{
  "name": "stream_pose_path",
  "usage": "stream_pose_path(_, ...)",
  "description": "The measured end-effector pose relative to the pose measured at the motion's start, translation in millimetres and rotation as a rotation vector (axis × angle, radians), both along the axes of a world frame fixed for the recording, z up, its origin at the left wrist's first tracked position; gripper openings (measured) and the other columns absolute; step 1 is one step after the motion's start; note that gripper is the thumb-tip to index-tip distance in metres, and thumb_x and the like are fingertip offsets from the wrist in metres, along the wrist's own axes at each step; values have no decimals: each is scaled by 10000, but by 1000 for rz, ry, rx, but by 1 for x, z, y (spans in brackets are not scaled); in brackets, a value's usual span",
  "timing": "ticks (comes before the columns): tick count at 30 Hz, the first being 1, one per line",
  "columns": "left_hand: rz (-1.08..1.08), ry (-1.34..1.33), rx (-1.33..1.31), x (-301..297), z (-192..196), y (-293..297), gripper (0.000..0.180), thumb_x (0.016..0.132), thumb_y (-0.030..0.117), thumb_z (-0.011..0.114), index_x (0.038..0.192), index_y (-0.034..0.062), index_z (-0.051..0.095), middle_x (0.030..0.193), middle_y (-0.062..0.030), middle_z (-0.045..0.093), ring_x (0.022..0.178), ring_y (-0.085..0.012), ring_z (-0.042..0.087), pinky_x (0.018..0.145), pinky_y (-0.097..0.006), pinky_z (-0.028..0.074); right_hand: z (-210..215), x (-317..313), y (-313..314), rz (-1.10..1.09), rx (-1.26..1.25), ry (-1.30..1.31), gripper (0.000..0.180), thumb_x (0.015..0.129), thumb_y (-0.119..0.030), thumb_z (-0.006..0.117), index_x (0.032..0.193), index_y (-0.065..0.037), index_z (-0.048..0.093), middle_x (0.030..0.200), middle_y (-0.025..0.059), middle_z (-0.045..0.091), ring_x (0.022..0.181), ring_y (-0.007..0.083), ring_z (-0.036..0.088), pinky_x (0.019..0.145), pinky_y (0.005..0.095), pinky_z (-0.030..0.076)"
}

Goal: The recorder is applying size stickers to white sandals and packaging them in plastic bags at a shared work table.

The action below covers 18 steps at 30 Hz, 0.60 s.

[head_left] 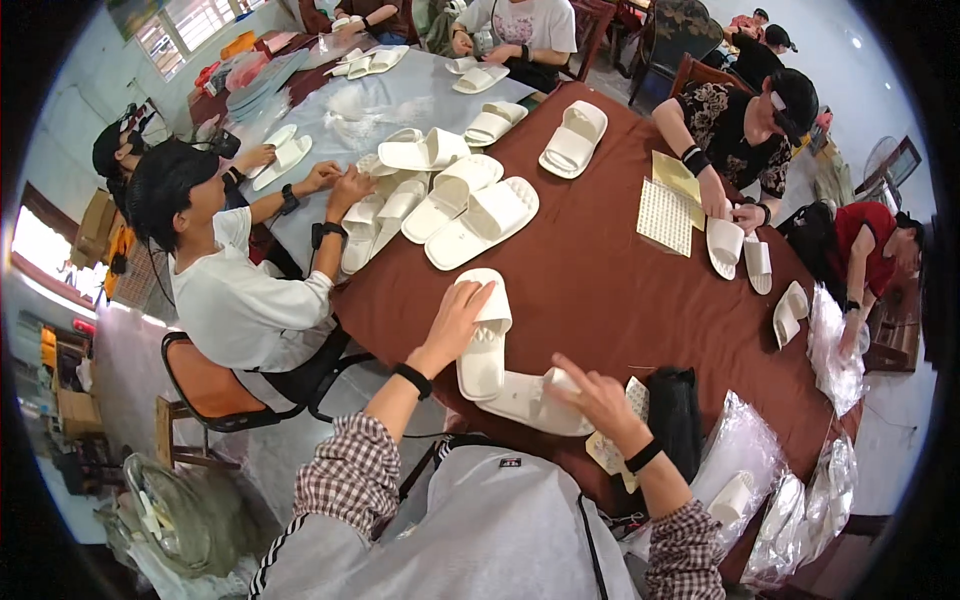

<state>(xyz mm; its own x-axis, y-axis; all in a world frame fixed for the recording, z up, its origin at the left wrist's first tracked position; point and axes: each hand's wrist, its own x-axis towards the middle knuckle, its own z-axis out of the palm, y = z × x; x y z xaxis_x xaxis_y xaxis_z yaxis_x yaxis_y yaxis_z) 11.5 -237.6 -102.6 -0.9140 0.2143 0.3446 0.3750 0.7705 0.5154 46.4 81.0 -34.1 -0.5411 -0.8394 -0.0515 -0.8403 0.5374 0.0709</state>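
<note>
Two white slide slippers lie at the near edge of the brown-covered table. My left hand (pixel 456 326) is closed over the strap of the upright-lying slipper (pixel 482 368), its fingertips at the strap. The other slipper (pixel 522 400) lies crosswise, its sole toward the left one. Over its strap end is my right hand (pixel 600 402), index finger stretched out and thumb apart; whether it touches the strap I cannot tell. Beside my right wrist, a pale dotted sheet (pixel 606 455) lies partly hidden under the hand.
A black pouch (pixel 676 412) and clear plastic bags (pixel 745 450) lie at the right. Ahead is a pile of white slippers (pixel 482 222), with a pair (pixel 573 138) farther off. A dotted sticker sheet (pixel 664 217) lies near a co-worker's hands (pixel 735 208). Another person (pixel 240 270) sits close left.
</note>
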Motion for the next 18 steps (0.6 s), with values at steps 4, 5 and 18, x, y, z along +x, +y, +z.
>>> stream_pose_path(4, -57, 39, -132, -11, 11, -6, 732, 737, -41, 674, 1427, 74, 459, 1366, -183, 473, 1306, -394, 406, 1109, -456, 352, 8, -19, 2, -242, -261, 35, 437, 833, -42, 605, 1242, -195, 592, 1448, 113, 454, 794, 224, 638, 641, 343, 560)
stream_pose_path(5, -60, -2, -150, -10, 11, -5, 792, 750, 32, 721, 1472, 112, 405, 1472, -198, 379, 1361, -418, 341, 1136, -487, 308, 7, -17, 1, -375, -311, 24, 431, 841, -68, 621, 1261, -151, 571, 1405, 125, 483, 821, 257, 649, 657, 375, 561)
stream_pose_path(18, 239, -238, 139, 62, -11, 54, 1068, 755, 118, 769, 1586, 160, 99, 1574, -327, -72, 1457, -532, 59, 1169, -552, 216, -37, 46, -35, -913, -294, -229, 1018, 739, -500, 790, 1414, 109, 332, 1160, 237, 546, 790, 338, 691, 611, 394, 586)
